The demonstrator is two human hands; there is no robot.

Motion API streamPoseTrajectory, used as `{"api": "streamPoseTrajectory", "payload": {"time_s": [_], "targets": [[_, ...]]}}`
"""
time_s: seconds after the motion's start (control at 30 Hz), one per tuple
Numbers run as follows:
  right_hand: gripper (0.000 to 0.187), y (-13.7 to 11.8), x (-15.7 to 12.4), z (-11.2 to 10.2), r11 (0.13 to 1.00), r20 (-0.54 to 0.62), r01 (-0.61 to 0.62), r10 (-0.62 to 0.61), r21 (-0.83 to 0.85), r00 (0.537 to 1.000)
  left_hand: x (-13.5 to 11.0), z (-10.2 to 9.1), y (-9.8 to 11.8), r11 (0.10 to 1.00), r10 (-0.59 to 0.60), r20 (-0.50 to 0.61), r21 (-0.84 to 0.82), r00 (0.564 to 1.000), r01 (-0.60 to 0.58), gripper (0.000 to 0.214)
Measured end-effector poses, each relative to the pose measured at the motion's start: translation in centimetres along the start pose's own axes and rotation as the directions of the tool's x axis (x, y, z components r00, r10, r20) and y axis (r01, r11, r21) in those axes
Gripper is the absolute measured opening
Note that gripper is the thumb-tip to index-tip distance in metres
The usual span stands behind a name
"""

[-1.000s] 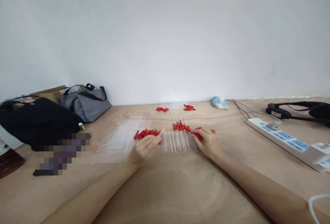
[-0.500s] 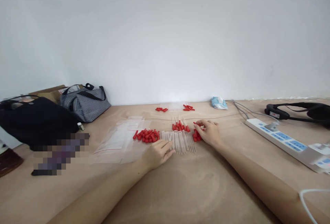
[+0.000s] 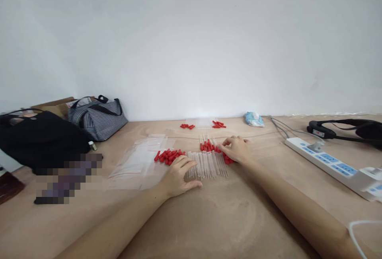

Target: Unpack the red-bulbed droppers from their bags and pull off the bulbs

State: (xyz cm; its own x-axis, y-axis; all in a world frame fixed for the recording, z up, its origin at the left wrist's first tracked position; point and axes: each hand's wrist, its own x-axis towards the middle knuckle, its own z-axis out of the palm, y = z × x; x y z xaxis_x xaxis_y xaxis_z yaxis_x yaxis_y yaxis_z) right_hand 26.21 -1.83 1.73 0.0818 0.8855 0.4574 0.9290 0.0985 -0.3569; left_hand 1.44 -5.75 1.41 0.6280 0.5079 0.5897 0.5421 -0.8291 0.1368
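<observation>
My left hand (image 3: 181, 176) is open, with thumb and fingers spread around the left end of a row of thin clear tubes (image 3: 209, 165). Behind its fingers is a pile of red rubber bulbs (image 3: 169, 156). My right hand (image 3: 236, 148) has its fingers curled and its fingertips closed at a red rubber bulb, at the right edge of a group of red-bulbed droppers (image 3: 209, 146). These droppers lie beyond the row, their thin ends pointing away. More red bulbs (image 3: 228, 159) lie under my right hand, partly hidden by it.
Clear plastic bags (image 3: 131, 163) lie to the left. At the back is another bag of tubes (image 3: 203, 123) between small groups of red bulbs. A power strip (image 3: 322, 157), a black headset (image 3: 343, 128) and a blue packet (image 3: 254, 119) are on the right; a striped bag (image 3: 103, 119) stands left.
My left hand has opened wider, its thumb moving down and away from the tubes. My right hand has shifted left, from the right-hand bulb pile towards the droppers in the middle.
</observation>
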Motion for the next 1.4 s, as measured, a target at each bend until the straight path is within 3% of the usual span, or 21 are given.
{"api": "streamPoseTrajectory", "payload": {"time_s": [0.13, 0.33, 0.67, 0.73, 0.8, 0.93, 1.03, 1.17, 1.4], "targets": [[0.037, -1.5, 0.9, 0.7, 0.992, 0.083, -0.075, 0.084, -0.104, 0.993, 0.5, 0.6, 0.4, 0.998, -0.018, -0.007, 0.066, 1.000, 0.019, 0.056], [0.037, -2.3, 1.1, 1.3, 0.976, 0.126, -0.090, 0.116, -0.197, 0.985, 1.0, 1.2, 0.6, 0.987, -0.072, -0.029, 0.141, 0.997, 0.075, 0.044], [0.031, -3.0, 1.2, -0.5, 0.976, 0.165, -0.132, 0.161, -0.174, 0.973, 0.7, 0.7, 0.8, 0.987, -0.048, -0.079, 0.152, 0.996, 0.060, 0.041], [0.029, -3.0, 0.6, -1.1, 0.990, 0.130, -0.068, 0.084, -0.123, 0.988, 0.5, 0.6, 0.7, 0.984, -0.037, -0.102, 0.171, 0.994, 0.054, 0.038], [0.025, -2.8, -0.7, -1.5, 0.996, 0.064, 0.077, -0.074, -0.041, 0.995, 0.4, 0.6, 0.5, 0.978, -0.031, -0.126, 0.202, 0.992, 0.056, 0.040], [0.020, -2.4, -4.5, -1.5, 0.905, -0.095, 0.422, -0.416, 0.060, 0.905, 0.1, 0.3, 0.4, 0.955, 0.030, -0.161, 0.297, 0.987, 0.020, 0.043], [0.020, -2.5, -7.0, -1.0, 0.857, -0.178, 0.506, -0.484, 0.103, 0.857, 0.2, 0.0, 0.6, 0.935, 0.147, -0.147, 0.342, 0.978, -0.090, 0.034], [0.019, -3.2, -8.0, -0.5, 0.811, -0.176, 0.569, -0.545, 0.137, 0.820, 0.2, -0.3, 0.9, 0.923, 0.270, -0.068, 0.302, 0.960, -0.238, 0.016], [0.016, -3.5, -7.7, -0.9, 0.766, -0.142, 0.637, -0.623, 0.088, 0.769, -0.1, -0.6, 1.1, 0.933, 0.254, -0.063, 0.281, 0.965, -0.227, 0.015]]}}
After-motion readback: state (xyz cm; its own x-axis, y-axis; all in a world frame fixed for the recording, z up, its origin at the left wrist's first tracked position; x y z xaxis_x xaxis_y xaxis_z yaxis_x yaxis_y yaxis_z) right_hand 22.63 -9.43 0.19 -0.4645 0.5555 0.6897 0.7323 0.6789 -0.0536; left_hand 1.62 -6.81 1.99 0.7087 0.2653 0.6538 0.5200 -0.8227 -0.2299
